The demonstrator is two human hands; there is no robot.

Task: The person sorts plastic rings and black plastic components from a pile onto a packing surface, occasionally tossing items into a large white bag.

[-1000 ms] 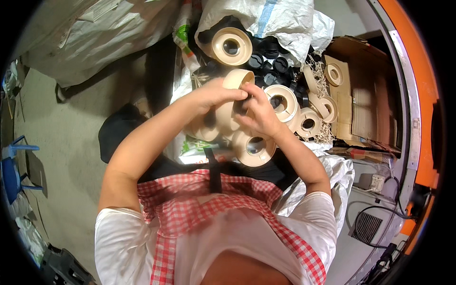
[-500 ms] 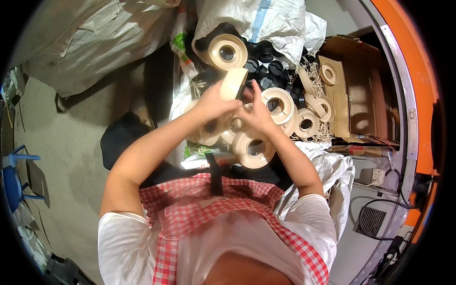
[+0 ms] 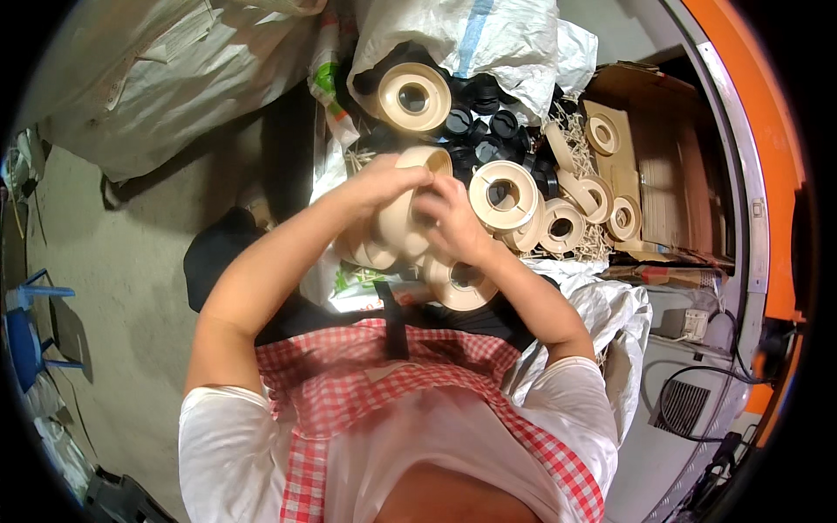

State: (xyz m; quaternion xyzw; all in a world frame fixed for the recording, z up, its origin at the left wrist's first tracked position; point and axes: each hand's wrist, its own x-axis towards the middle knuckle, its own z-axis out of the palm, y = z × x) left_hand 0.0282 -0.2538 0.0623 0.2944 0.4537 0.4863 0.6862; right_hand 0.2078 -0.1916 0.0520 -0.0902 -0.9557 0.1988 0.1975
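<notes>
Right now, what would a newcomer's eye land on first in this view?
Probably the cream rings heaped in front of the person, with one held ring in the left hand and the right hand close beside it. Beyond them, the black round parts contrast sharply, while a bright orange band curves down the picture's right side.

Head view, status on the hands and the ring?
Left hand gripping beige ring. Right hand close against it, grip unclear. Other rings, black parts crowded nearby.
</notes>
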